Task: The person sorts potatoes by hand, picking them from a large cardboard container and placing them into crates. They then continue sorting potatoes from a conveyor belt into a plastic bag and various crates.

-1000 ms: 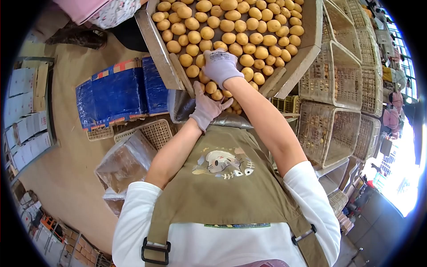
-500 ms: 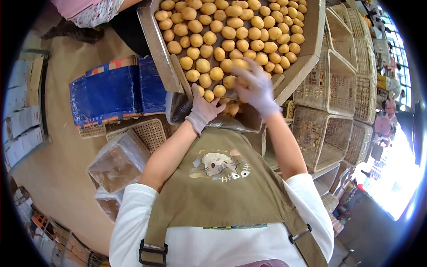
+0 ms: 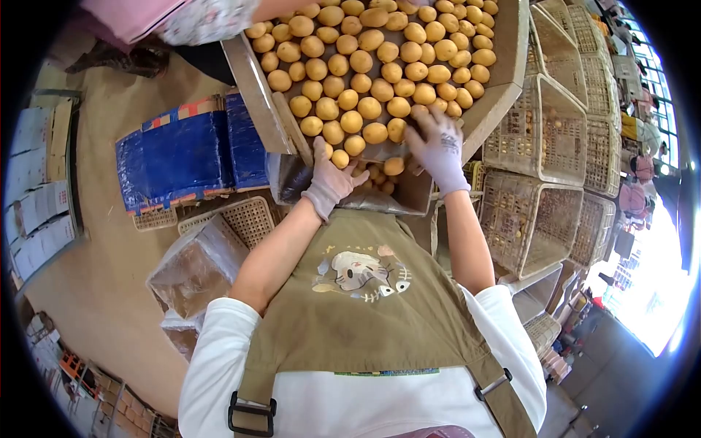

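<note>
Matt cloth apron (image 3: 350,321), glossy blue plastic wrap (image 3: 175,157), smooth potatoes (image 3: 381,90)

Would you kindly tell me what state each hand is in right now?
Left hand: open, beside the round yellow produce, holding nothing that I can see.
Right hand: open, palm down at the same produce, no piece visibly gripped.

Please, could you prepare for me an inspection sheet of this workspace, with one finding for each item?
Surface: tray with raised sides; a box at its near end.
Job's things: round yellow produce across the tray, more in the box.
Clutter: blue-wrapped carton and plastic-covered boxes at left.
Hands: left hand, gloved, spread at the tray's near-left corner; right hand, gloved, at produce near the right side.
Cables: nothing seen.
Surroundings: stacked crates at right; another person's patterned sleeve upper left.
</note>
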`<state>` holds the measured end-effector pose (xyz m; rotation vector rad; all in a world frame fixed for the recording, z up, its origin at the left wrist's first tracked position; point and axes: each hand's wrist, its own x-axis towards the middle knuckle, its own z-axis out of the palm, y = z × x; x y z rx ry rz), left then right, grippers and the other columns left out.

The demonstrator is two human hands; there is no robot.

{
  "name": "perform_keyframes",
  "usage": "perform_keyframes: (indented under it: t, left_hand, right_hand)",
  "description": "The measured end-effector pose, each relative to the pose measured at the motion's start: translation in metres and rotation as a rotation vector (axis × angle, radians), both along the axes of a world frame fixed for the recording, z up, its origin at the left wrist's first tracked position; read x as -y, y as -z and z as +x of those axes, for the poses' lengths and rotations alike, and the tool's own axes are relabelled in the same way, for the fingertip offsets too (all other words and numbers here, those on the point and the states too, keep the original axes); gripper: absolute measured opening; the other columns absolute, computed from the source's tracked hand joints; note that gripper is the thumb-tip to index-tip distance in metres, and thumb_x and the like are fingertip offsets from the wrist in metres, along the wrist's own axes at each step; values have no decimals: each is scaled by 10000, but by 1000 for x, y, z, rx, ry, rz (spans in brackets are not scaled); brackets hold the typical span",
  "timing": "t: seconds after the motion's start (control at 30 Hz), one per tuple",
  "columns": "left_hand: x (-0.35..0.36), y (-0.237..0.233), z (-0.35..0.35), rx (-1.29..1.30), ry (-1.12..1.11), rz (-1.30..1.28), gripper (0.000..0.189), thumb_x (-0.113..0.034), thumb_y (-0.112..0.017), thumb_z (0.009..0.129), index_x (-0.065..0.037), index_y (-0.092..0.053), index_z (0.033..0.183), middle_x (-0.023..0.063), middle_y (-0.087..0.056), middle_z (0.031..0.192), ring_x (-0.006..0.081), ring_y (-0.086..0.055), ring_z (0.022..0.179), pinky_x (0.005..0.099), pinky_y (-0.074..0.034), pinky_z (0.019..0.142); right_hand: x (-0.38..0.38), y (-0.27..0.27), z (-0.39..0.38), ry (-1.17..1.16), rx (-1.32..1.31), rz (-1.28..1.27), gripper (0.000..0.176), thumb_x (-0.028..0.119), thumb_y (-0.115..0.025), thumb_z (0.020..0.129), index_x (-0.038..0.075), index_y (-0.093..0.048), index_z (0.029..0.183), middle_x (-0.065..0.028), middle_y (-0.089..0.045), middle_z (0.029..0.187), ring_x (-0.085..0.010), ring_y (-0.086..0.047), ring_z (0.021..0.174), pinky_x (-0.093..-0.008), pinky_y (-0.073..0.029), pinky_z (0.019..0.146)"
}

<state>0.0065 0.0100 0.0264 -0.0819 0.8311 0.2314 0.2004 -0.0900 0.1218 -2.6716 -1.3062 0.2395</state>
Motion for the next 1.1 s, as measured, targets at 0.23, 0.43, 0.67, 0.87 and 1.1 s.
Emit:
perform_keyframes:
  t: [0.23,0.43,0.67,0.87,1.1]
  left_hand:
    - [2,25,-21,-109,223,328,662,-562,-635,873,-284,-444,1443,-24,-462,1461,202,-363,1378,518,-165,1150]
    - [-2,0,-13,-23,48,48,908,-793,-556,812,-286,-284,1516,42,-371,1507,283,-363,1383,620,-196,1159]
    - [2,4,-1,27,7,-41,1025,-918,-366,784,-279,-201,1569,63,-245,1615,331,-252,1477,725,-149,1130]
    - [-2,9,3,193,-6,-174,958,-866,-320,842,-221,-266,1547,104,-331,1566,436,-368,1397,766,-309,1050]
    - [-3,0,4,152,-50,-165,906,-828,-296,875,-208,-299,1536,111,-331,1575,446,-357,1409,774,-330,1034]
  right_hand:
    - [-21,9,9,-51,-336,-3,333,412,-655,847,200,-749,1086,-177,-553,1385,-376,-498,1298,-546,-298,1118]
    - [-30,5,25,81,-5,214,413,414,-652,866,221,-692,1228,-218,-508,1419,-396,-490,1285,-536,-356,1072]
    - [-13,-5,11,-216,-59,-186,524,460,-675,821,284,-651,1313,-192,-411,1530,-431,-362,1406,-557,-307,1142]
    - [-74,-4,91,216,-171,2,559,294,-590,880,141,-510,1411,-231,-620,1284,-375,-604,1180,-447,-470,997]
    - [-55,-7,79,577,-937,690,574,122,-613,877,143,-382,1402,-159,-622,1171,-276,-660,1012,-384,-566,844]
